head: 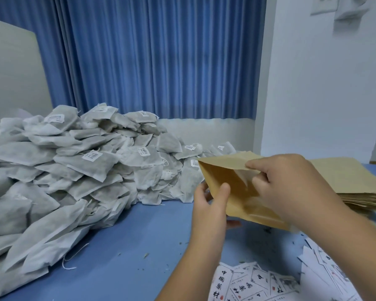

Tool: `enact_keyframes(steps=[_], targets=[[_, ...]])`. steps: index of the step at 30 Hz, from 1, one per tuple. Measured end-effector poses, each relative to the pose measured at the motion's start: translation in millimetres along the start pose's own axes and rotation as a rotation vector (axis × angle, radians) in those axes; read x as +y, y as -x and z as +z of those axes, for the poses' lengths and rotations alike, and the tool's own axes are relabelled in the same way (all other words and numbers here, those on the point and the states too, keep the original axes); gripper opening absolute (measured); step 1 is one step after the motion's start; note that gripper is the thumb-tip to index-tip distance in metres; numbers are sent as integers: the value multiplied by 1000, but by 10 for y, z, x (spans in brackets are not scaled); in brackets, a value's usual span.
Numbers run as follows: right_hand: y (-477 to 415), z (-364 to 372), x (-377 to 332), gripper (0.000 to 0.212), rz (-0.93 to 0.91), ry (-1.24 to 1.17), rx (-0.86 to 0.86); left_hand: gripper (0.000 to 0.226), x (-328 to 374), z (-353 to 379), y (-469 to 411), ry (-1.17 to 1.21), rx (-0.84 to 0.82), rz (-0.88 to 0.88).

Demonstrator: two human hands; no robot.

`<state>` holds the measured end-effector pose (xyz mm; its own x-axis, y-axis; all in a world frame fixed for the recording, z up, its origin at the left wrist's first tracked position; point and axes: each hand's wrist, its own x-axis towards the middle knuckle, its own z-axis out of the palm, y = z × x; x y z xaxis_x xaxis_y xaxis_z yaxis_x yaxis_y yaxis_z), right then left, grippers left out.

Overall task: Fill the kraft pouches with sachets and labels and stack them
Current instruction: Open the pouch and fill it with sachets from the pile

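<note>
Room: blue pleated curtain (161, 57) across the back, white wall (323, 83) on the right.
Counter: the blue counter (139, 246) carries everything, with small crumbs scattered on it.
Sachets: a large heap of grey-white sachets (74, 170) fills the left side; several bear small white barcode stickers.
Left hand: the left hand (213, 205) grips the pouch's left edge, thumb on the near face and fingers behind.
Kraft pouch: the kraft pouch (232, 181) is held above the counter, right of the heap. Its long axis tilts from upper left to lower right, with the open mouth pointing up and away. It is brown paper with a glossy sheen on the near face.
Right hand: the right hand (291, 187) pinches the far lip of the mouth, forearm crossing from the lower right.
Pouch stack: flat kraft pouches (352, 181) lie stacked behind the right hand.
Labels: white printed labels (248, 283) with black characters lie loose at the near right.
</note>
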<state>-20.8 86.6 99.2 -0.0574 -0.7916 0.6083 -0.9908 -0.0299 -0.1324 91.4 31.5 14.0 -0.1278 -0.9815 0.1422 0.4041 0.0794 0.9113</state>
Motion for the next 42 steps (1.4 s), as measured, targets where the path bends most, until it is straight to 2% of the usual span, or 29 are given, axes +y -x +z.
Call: enact_keyframes(steps=[2, 5, 8, 10, 12, 14, 16, 19, 24, 28, 32, 35, 39, 42], targets=[[-114, 27, -61, 21, 24, -12, -41, 10, 52, -63, -12, -50, 85, 110], [-256, 75, -99, 21, 65, -35, -79, 13, 95, -228, -83, -241, 229, 266], [-288, 125, -87, 20, 96, -67, -67, 14, 140, -491, -279, -829, 246, 432], [-274, 153, -73, 19, 97, -82, -81, 32, 179, -700, -493, -1383, 206, 516], [-273, 173, -54, 21, 99, -90, -93, 40, 251, -912, -721, -1903, 196, 590], [-286, 184, -23, 23, 103, -90, -90, 44, 319, -1082, -944, -2216, 157, 622], [-306, 193, 17, 20, 98, -85, -93, 56, 385, -1187, -1156, -2345, 137, 582], [-331, 197, 77, 19, 90, -82, -106, 68, 524, -1228, -1423, -2383, 178, 430], [-375, 202, 169, 22, 112, -115, -102, 48, 694, -1252, -1689, -2272, 203, 205], [-382, 214, 206, 17, 126, -122, -102, 42, 627, -1306, -1745, -2237, 291, 237], [-377, 255, 208, 17, 124, -111, -96, 45, 510, -1383, -1797, -2247, 224, 284], [-375, 258, 219, 18, 119, -115, -91, 46, 540, -1350, -1764, -2030, 185, 276], [-388, 237, 240, 13, 112, -90, -92, 49, 646, -1193, -1481, -1439, 232, 370], [-392, 228, 254, 18, 122, -101, -85, 11, 730, -940, -1167, -1059, 292, 469]])
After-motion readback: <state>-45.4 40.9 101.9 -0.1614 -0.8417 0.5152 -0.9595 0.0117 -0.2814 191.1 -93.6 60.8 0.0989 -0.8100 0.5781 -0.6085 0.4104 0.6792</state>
